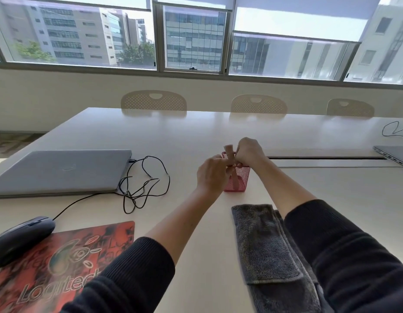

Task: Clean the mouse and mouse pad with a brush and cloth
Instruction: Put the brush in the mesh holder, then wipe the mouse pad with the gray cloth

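Both hands meet over the red mesh cup [237, 179] on the table [196, 136]. The left hand [210, 175] curls against its rim, probably to steady it, while the right hand [249, 151] pinches the brush [229, 152] standing inside. The mouse [19, 239] sits on the mouse pad [60, 256] at near left, and the folded grey cloth [261, 242] lies near right — all within easy reach.

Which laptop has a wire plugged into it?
The closed grey laptop on the left; a black wire plugs into its side. The right laptop shows none.
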